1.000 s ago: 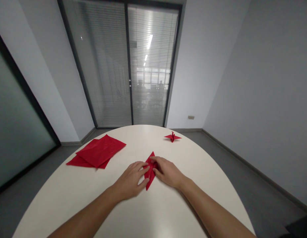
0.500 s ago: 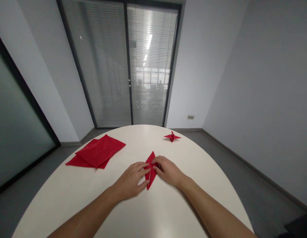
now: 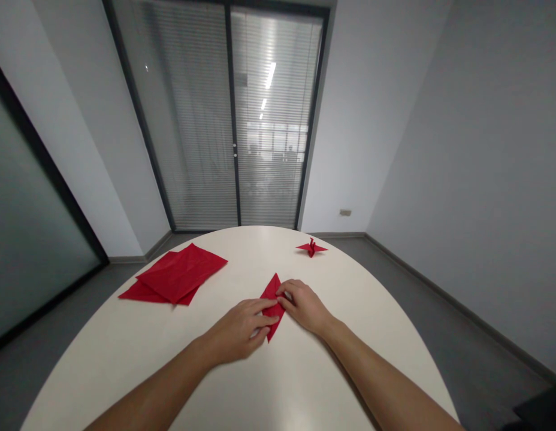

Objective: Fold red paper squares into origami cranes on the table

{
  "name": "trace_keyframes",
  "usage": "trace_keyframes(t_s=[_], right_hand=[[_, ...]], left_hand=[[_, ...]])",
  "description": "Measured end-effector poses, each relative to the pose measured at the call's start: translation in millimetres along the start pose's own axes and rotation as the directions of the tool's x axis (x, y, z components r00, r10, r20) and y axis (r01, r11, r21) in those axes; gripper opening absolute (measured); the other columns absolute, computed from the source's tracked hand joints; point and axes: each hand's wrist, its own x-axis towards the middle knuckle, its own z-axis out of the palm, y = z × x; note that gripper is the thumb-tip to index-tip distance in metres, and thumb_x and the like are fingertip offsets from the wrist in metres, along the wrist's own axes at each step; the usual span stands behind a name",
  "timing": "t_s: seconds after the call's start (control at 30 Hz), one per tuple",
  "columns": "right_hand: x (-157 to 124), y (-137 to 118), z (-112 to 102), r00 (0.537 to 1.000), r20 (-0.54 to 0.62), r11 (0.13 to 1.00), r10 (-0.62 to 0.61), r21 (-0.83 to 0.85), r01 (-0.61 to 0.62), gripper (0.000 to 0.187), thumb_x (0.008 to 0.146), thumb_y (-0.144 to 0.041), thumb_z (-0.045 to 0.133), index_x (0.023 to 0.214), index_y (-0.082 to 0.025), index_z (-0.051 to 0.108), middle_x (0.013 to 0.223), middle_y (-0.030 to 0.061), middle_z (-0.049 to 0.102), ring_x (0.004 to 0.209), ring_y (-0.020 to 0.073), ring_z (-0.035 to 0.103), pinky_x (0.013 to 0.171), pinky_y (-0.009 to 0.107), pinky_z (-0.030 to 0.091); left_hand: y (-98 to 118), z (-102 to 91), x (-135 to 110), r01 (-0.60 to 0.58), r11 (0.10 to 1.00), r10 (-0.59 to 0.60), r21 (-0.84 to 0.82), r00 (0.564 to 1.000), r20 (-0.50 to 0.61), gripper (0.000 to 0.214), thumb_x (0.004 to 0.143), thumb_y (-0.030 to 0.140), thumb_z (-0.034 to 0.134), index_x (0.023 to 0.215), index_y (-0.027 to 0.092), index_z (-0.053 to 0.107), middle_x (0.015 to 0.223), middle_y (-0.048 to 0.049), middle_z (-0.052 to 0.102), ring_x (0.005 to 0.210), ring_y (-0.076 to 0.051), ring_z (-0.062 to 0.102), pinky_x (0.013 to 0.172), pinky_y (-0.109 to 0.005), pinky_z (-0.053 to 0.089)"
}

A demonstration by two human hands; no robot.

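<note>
A red origami paper (image 3: 269, 311) folded into a narrow diamond lies on the table in front of me, its points facing away and toward me. From the left, my left hand (image 3: 242, 329) reaches over it with stretched fingers, the fingertips resting on its face. My right hand (image 3: 304, 306) has curled fingers, with thumb and index pinched at the paper's right edge. Fingers from both sides cover part of the diamond's middle.
Red paper sheets (image 3: 183, 272) lie overlapped at the left of the round white table (image 3: 242, 245). Near its far right edge stands a folded red paper crane (image 3: 311, 248). Beyond the table is a glass partition with blinds (image 3: 197, 131).
My left fingers have moved right across the folded paper. The slit along its lower half no longer shows; a smooth red face is there now. My right hand has barely moved.
</note>
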Motion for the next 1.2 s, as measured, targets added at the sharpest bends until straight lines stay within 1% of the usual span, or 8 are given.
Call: trace_keyframes(t_s=[0.1,0.37,0.53,0.63,0.73,0.87,0.97,1.2], right_hand=[[1.1,2.2,1.2,1.000,-0.010,1.000,0.000,0.009,0.000,0.008,0.092,-0.018,0.061,0.095,-0.021,0.069,0.097,0.0046,0.068,0.097,0.0199,0.059,0.088,0.033,0.044],[5.1,4.6,4.2,0.994,-0.051,0.995,0.093,0.026,-0.092,0.005,0.089,-0.019,0.066,0.091,-0.020,0.070,0.094,0.0048,0.067,0.094,0.0202,0.059,0.087,0.033,0.045],[4.5,3.2,2.1,0.996,-0.034,0.997,0.082,0.012,-0.082,0.008,0.090,-0.019,0.063,0.090,-0.020,0.071,0.093,0.0053,0.068,0.094,0.0204,0.060,0.086,0.032,0.045],[2.2,2.5,-0.6,0.998,-0.015,0.999,0.055,0.003,-0.054,0.010,0.090,-0.017,0.062,0.092,-0.021,0.071,0.093,0.0051,0.069,0.095,0.0204,0.060,0.087,0.032,0.045],[-0.7,2.7,-2.6,1.000,-0.006,1.000,0.025,0.001,-0.025,0.013,0.088,-0.017,0.062,0.098,-0.020,0.070,0.097,0.0058,0.069,0.097,0.0207,0.061,0.088,0.032,0.046],[-3.4,3.9,-2.4,1.000,0.004,1.000,0.002,-0.010,-0.002,0.022,0.086,-0.020,0.065,0.107,-0.019,0.068,0.104,0.0079,0.069,0.099,0.0220,0.060,0.089,0.033,0.045],[-3.7,4.3,-2.0,1.000,0.002,1.000,0.013,-0.011,-0.013,0.025,0.084,-0.021,0.067,0.110,-0.019,0.066,0.098,0.0070,0.068,0.096,0.0221,0.060,0.088,0.033,0.045],[-1.3,2.9,-0.5,0.997,-0.032,0.997,0.074,-0.017,-0.074,0.004,0.086,-0.017,0.066,0.088,-0.020,0.064,0.087,0.0032,0.065,0.086,0.0190,0.058,0.078,0.029,0.043]], left_hand=[[0.1,-1.2,0.3,-0.012,1.000,0.012,0.011,1.000,0.016,0.040,0.090,0.015,0.052,0.126,0.023,0.067,0.142,-0.0094,0.058,0.130,-0.025,0.055,0.110,-0.044,0.044],[-3.2,2.0,0.2,-0.070,0.997,0.069,0.019,0.998,0.012,0.044,0.090,0.017,0.055,0.133,0.027,0.063,0.142,-0.0100,0.059,0.130,-0.029,0.055,0.109,-0.049,0.044],[-2.3,1.0,-0.3,-0.062,0.998,0.062,0.005,0.998,0.011,0.041,0.089,0.017,0.058,0.128,0.029,0.067,0.137,-0.0094,0.061,0.127,-0.026,0.057,0.107,-0.045,0.047],[-4.0,2.2,-0.5,-0.071,0.997,0.071,-0.009,0.997,0.002,0.039,0.088,0.016,0.059,0.122,0.030,0.070,0.133,-0.0074,0.064,0.124,-0.025,0.059,0.106,-0.043,0.048],[-6.5,3.4,-0.6,-0.090,0.996,0.090,-0.001,0.996,0.019,0.037,0.086,0.017,0.061,0.119,0.030,0.072,0.135,-0.0068,0.064,0.127,-0.027,0.058,0.108,-0.044,0.047],[-6.6,2.0,-0.9,-0.108,0.994,0.109,-0.015,0.993,0.055,0.036,0.087,0.019,0.060,0.120,0.028,0.072,0.140,-0.0087,0.061,0.133,-0.028,0.054,0.109,-0.045,0.046],[-4.6,0.0,-1.3,-0.109,0.994,0.111,-0.031,0.992,0.057,0.036,0.087,0.020,0.060,0.120,0.028,0.072,0.144,-0.0095,0.057,0.136,-0.027,0.051,0.110,-0.045,0.044],[-3.0,-1.1,-0.7,-0.092,0.994,0.096,-0.064,0.993,0.064,0.036,0.087,0.019,0.059,0.120,0.029,0.072,0.137,-0.0024,0.064,0.135,-0.028,0.052,0.111,-0.046,0.044]])
